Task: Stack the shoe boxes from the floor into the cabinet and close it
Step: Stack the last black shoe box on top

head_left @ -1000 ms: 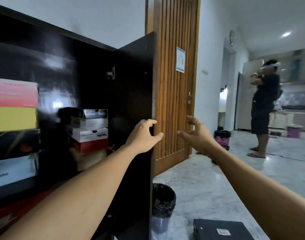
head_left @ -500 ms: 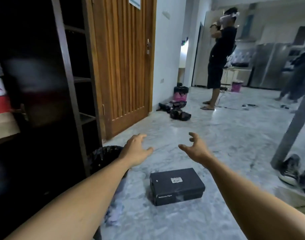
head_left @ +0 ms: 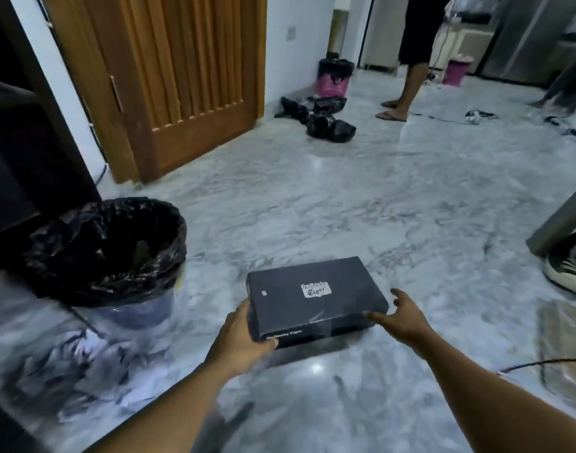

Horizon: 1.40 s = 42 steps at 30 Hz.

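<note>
The flat black cardboard shoe box (head_left: 312,295) is shown lying on the pale grey marble floor (head_left: 378,207), with the dark wooden cabinet (head_left: 15,158) at left. The round bin (head_left: 107,250) lined with a black bag, between them, is judged the obstacle. The box is judged light, stiff and smooth, and best taken at its short ends. Its near left corner is gripped by the left hand (head_left: 244,335); the right hand (head_left: 401,318) is spread, thumb at the right corner.
</note>
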Available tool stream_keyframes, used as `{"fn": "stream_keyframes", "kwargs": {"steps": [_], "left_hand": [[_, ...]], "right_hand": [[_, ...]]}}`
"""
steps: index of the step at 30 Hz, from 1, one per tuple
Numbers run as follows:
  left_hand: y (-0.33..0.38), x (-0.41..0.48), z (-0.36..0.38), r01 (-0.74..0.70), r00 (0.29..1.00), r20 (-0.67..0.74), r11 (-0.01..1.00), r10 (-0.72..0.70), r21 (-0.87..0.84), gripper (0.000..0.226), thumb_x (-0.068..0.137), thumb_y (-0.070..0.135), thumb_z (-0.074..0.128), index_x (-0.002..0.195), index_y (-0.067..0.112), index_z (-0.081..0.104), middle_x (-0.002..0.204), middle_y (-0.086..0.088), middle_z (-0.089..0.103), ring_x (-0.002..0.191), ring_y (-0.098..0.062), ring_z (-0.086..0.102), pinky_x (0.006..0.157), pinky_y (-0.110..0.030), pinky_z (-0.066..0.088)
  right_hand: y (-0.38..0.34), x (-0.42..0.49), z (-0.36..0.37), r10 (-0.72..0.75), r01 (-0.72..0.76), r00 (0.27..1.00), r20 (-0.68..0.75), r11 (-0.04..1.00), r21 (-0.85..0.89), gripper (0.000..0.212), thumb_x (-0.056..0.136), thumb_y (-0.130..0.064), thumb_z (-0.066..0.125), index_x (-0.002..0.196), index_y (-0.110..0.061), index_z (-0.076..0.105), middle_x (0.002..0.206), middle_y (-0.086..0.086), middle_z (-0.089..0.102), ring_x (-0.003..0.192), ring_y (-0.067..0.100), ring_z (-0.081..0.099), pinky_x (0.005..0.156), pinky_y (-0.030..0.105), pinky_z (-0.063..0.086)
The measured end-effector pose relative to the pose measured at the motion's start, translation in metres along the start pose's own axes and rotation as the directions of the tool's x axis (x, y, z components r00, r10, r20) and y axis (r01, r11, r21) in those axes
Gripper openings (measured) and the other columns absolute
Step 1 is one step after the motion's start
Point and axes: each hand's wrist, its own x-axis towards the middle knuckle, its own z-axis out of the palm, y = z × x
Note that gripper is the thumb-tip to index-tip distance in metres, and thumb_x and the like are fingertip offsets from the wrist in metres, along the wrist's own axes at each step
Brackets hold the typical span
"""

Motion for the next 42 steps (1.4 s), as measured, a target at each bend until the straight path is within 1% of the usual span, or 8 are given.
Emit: {"fn": "stream_keyframes", "kwargs": {"steps": [6, 11, 15, 22, 27, 29, 36, 42], "left_hand": [[-0.037, 0.035, 0.042, 0.014, 1.000, -0.011, 0.987, -0.016, -0.157, 0.108, 0.053, 0.042, 0.088, 0.138, 0.054, 0.023, 0.122, 0.026, 0.060, 0.110, 0.003, 0.059, 0.092, -0.024, 0.050], [-0.049, 0.053, 0.056, 0.019, 0.998, -0.052, 0.964, -0.034, -0.266, 0.110, 0.044, 0.045, 0.092, 0.136, 0.047, 0.032, 0.115, 0.026, 0.066, 0.107, 0.000, 0.064, 0.092, -0.029, 0.053], [-0.050, 0.038, 0.054, 0.028, 0.997, -0.066, 0.953, -0.050, -0.303, 0.110, 0.054, 0.026, 0.096, 0.142, 0.041, 0.033, 0.116, 0.026, 0.064, 0.107, 0.010, 0.060, 0.083, -0.010, 0.047], [-0.047, -0.035, 0.023, 0.066, 0.987, -0.120, 0.954, -0.105, -0.293, 0.103, 0.054, 0.035, 0.094, 0.128, 0.058, 0.026, 0.107, 0.031, 0.064, 0.104, 0.002, 0.062, 0.086, -0.020, 0.049], [-0.012, -0.086, -0.039, -0.048, 0.972, -0.235, 0.961, -0.018, -0.272, 0.109, 0.051, 0.057, 0.091, 0.140, 0.050, 0.028, 0.123, 0.023, 0.063, 0.115, -0.001, 0.059, 0.100, -0.033, 0.049], [0.012, -0.103, -0.070, -0.099, 0.962, -0.273, 0.961, 0.026, -0.257, 0.114, 0.049, 0.058, 0.090, 0.142, 0.051, 0.023, 0.122, 0.030, 0.062, 0.117, 0.004, 0.058, 0.100, -0.026, 0.047], [0.139, -0.189, -0.176, -0.307, 0.851, -0.482, 0.942, 0.208, -0.135, 0.099, 0.060, 0.018, 0.094, 0.140, 0.032, 0.037, 0.122, 0.016, 0.062, 0.109, 0.008, 0.058, 0.097, -0.025, 0.050], [0.229, -0.281, -0.249, -0.434, 0.680, -0.628, 0.898, 0.379, 0.072, 0.100, 0.056, 0.034, 0.094, 0.137, 0.044, 0.036, 0.125, 0.014, 0.054, 0.113, -0.003, 0.054, 0.094, -0.028, 0.046]], "right_hand": [[0.032, 0.049, 0.017, -0.029, 0.014, 0.993, 0.115, 0.992, 0.129, 0.138, 0.050, -0.038, 0.098, 0.157, -0.014, 0.014, 0.153, 0.004, 0.037, 0.135, 0.024, 0.044, 0.103, 0.037, 0.045], [0.034, 0.067, 0.026, -0.122, 0.088, 0.982, 0.147, 0.971, 0.221, 0.091, 0.053, -0.020, 0.097, 0.132, -0.024, 0.053, 0.125, -0.009, 0.064, 0.106, 0.007, 0.064, 0.080, 0.020, 0.053], [0.032, 0.053, 0.033, -0.155, 0.119, 0.981, 0.114, 0.955, 0.270, 0.072, 0.054, -0.013, 0.097, 0.113, -0.025, 0.059, 0.112, -0.006, 0.068, 0.097, 0.007, 0.067, 0.071, 0.018, 0.055], [0.031, -0.009, 0.045, -0.179, 0.123, 0.970, 0.162, 0.943, 0.308, 0.109, 0.035, -0.033, 0.103, 0.129, -0.018, 0.049, 0.122, -0.001, 0.063, 0.106, 0.017, 0.066, 0.080, 0.040, 0.061], [-0.015, -0.070, 0.028, -0.283, 0.214, 0.950, 0.130, 0.896, 0.389, 0.109, 0.039, -0.030, 0.103, 0.132, -0.018, 0.045, 0.122, -0.003, 0.062, 0.106, 0.015, 0.064, 0.079, 0.032, 0.059], [-0.042, -0.095, 0.014, -0.330, 0.260, 0.939, 0.094, 0.863, 0.433, 0.107, 0.040, -0.025, 0.102, 0.130, -0.015, 0.046, 0.121, -0.001, 0.062, 0.105, 0.014, 0.064, 0.076, 0.028, 0.058], [-0.156, -0.183, -0.064, -0.536, 0.513, 0.837, -0.115, 0.693, 0.506, 0.098, 0.047, -0.021, 0.101, 0.128, -0.016, 0.046, 0.119, -0.005, 0.059, 0.102, 0.003, 0.060, 0.063, 0.011, 0.054], [-0.233, -0.267, -0.131, -0.660, 0.704, 0.679, -0.321, 0.461, 0.540, 0.094, 0.052, -0.014, 0.097, 0.125, -0.029, 0.040, 0.116, -0.022, 0.053, 0.104, -0.008, 0.054, 0.071, 0.005, 0.049]]}}
